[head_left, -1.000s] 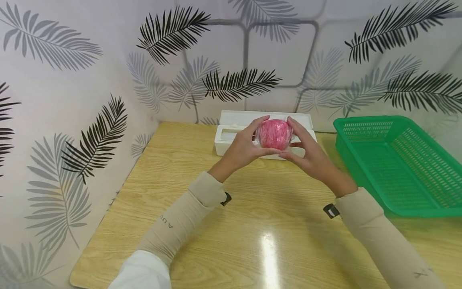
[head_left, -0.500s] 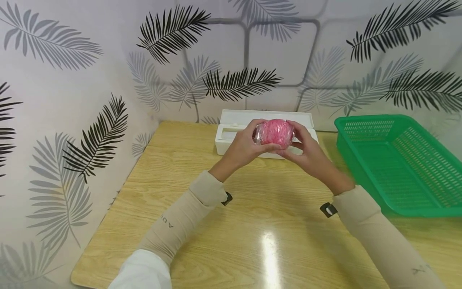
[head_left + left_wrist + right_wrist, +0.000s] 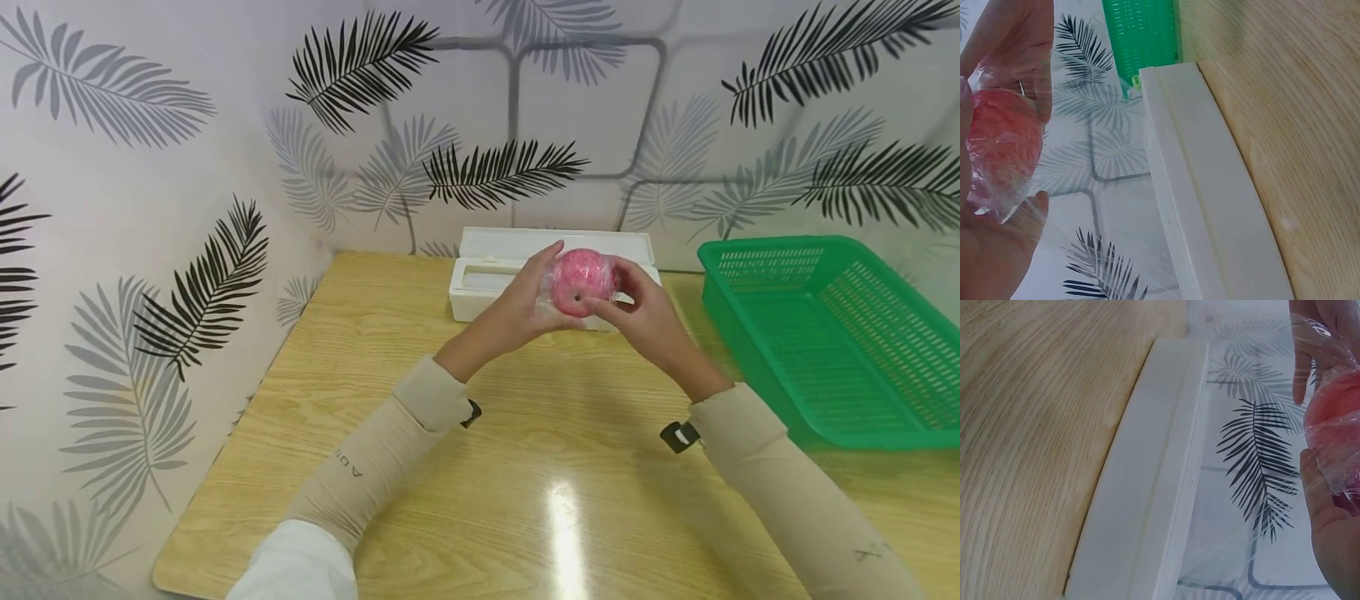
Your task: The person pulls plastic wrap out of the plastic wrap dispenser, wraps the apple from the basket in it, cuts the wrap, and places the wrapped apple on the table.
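A pink-red apple in clear cling film is held up by both hands, in front of the white box. My left hand cups it from the left, thumb underneath and fingers along its far side. On the right, my right hand has its thumb on the apple near the dark pit and its other fingers bent at the film behind. In the left wrist view the wrapped apple shows loose, crinkled film at its ends. The right wrist view shows the apple partly cut off at the frame edge.
A long white box with its lid raised stands at the table's back edge, against the patterned wall. To the right is a green perforated plastic basket. The wood-grain table extends beneath both forearms.
The apple has been turned, so its dark pit now faces the head camera. My left fingers have straightened upward, and my right thumb has moved onto the apple's front.
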Demonstrator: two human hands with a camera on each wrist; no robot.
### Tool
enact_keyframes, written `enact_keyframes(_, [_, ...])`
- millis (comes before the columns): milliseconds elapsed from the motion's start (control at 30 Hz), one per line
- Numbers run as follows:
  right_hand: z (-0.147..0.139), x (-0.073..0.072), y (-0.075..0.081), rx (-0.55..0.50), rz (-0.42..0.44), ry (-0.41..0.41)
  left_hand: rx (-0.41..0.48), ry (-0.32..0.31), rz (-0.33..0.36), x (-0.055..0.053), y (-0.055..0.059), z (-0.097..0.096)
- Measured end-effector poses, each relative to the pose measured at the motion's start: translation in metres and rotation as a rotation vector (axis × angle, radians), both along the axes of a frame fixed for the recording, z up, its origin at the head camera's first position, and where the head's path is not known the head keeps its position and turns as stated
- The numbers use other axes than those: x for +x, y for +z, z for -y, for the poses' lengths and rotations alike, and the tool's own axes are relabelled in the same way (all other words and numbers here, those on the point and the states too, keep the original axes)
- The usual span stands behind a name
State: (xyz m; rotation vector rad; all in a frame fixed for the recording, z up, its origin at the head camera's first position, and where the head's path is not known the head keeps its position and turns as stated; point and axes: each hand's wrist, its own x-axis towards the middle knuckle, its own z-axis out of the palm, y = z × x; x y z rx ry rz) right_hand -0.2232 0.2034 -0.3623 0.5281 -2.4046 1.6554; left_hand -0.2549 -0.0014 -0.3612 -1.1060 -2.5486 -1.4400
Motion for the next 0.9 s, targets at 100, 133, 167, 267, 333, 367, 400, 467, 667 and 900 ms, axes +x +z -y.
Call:
enact_keyframes(100, [0.001, -0.0015, -0.0012, 0.026, 0.014, -0.043, -0.036, -0.008, -0.128, -0.0013, -0.0013, -0.0011])
enact_keyframes(133, [0.0014, -0.002, -0.0014, 0.034, 0.016, -0.055, -0.047, -0.012, -0.166, -0.0018, -0.0019, -0.0014])
enact_keyframes(167, [0.0018, -0.0023, -0.0015, 0.041, 0.019, -0.063, -0.056, -0.014, -0.203, -0.0024, -0.0025, -0.0018])
enact_keyframes(267, [0.0027, -0.0025, -0.0023, 0.049, 0.034, -0.08, -0.065, -0.025, -0.294, -0.0022, -0.0041, -0.002])
enact_keyframes(333, [0.0036, -0.0019, -0.0026, 0.047, 0.043, -0.086, -0.056, -0.029, -0.356, -0.0025, -0.0057, -0.0025])
enact_keyframes(367, [0.0042, -0.0014, -0.0025, 0.045, 0.049, -0.091, -0.047, -0.03, -0.388, -0.0028, -0.0065, -0.0028])
enact_keyframes(400, [0.005, -0.0008, -0.0024, 0.041, 0.056, -0.096, -0.045, -0.024, -0.415, -0.0031, -0.0072, -0.003])
enact_keyframes(467, [0.0058, 0.0007, -0.0016, 0.036, 0.068, -0.108, -0.04, -0.009, -0.459, -0.004, -0.0083, -0.0044])
enact_keyframes(667, [0.0054, 0.0046, 0.0013, 0.065, 0.106, -0.118, -0.02, 0.019, -0.448, -0.003, -0.0088, -0.0064])
enact_keyframes(900, [0.0026, 0.0048, 0.0037, 0.089, 0.137, -0.1, 0.091, 0.011, -0.309, 0.0007, -0.0074, -0.0075])
